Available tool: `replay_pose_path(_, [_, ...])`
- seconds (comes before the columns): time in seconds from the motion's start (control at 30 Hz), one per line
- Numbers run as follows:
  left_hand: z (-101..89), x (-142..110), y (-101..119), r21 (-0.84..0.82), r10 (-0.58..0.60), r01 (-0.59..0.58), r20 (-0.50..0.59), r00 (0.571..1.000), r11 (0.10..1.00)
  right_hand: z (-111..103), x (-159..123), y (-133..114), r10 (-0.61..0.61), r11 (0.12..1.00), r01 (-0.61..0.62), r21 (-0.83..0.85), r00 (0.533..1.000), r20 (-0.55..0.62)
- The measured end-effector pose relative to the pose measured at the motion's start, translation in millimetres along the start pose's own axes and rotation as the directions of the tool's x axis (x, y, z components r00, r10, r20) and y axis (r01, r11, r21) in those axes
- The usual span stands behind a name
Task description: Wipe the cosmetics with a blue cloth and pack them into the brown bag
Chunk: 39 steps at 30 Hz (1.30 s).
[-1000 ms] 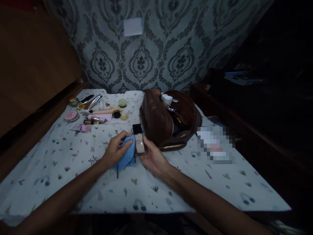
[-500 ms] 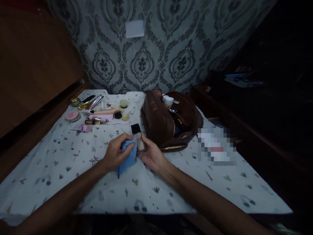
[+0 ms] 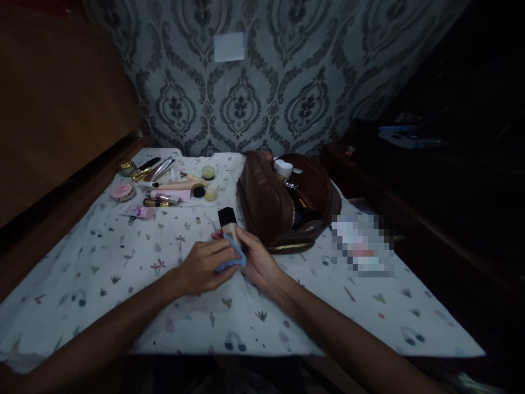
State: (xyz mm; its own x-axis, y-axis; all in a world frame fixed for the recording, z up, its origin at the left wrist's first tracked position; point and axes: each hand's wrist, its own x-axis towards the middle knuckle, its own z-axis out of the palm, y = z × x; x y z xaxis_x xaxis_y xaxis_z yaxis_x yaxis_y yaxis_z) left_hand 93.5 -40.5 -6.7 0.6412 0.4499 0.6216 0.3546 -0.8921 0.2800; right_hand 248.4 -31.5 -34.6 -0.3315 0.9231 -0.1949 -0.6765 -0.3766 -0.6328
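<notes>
A foundation bottle (image 3: pixel 228 223) with a square black cap is tilted slightly in my right hand (image 3: pixel 259 257), whose fingers and thumb close around its side. My left hand (image 3: pixel 207 265) is closed on a blue cloth (image 3: pixel 235 255) and presses it against the lower front of the bottle. The bottle's lower part is hidden behind the cloth and fingers. Just beyond my right hand stands an open brown leather bag (image 3: pixel 266 202), with white-lidded jars (image 3: pixel 284 168) and other small items inside.
At the back left lie several cosmetics: a pink compact (image 3: pixel 122 191), a pink tube (image 3: pixel 139 211), a gold-capped jar (image 3: pixel 127 166), brushes (image 3: pixel 176 186) and small open pots (image 3: pixel 208 173). A blurred-out packet (image 3: pixel 361 246) lies right of the bag. A patterned cloth (image 3: pixel 123 306) covers the table.
My left hand has moved right with the blue cloth, from beside the bottle onto its front. Less of the cloth now shows. My right hand still holds the bottle.
</notes>
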Motion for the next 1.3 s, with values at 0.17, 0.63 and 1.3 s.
replay_pose_path(0.17, [-8.7, 5.1, -11.5, -0.051, -0.256, 0.250, -0.204, 0.945, 0.967, 3.9, -2.9, 0.2, -0.017, 1.000, 0.017, -0.015, 1.000, -0.014])
replay_pose_path(0.63, [-3.4, 0.9, -4.9, 0.155, 0.116, -0.136, 0.132, 0.984, 0.978, -12.2, 4.8, 0.7, -0.154, 0.970, 0.142, -0.197, 0.987, -0.048])
replay_pose_path(1.3, [-20.9, 7.6, -21.2, -0.164, -0.028, 0.090, 0.348, 0.937, 0.982, -5.4, 0.6, -0.7, -0.055, 0.998, 0.053, -0.027, 0.997, -0.045])
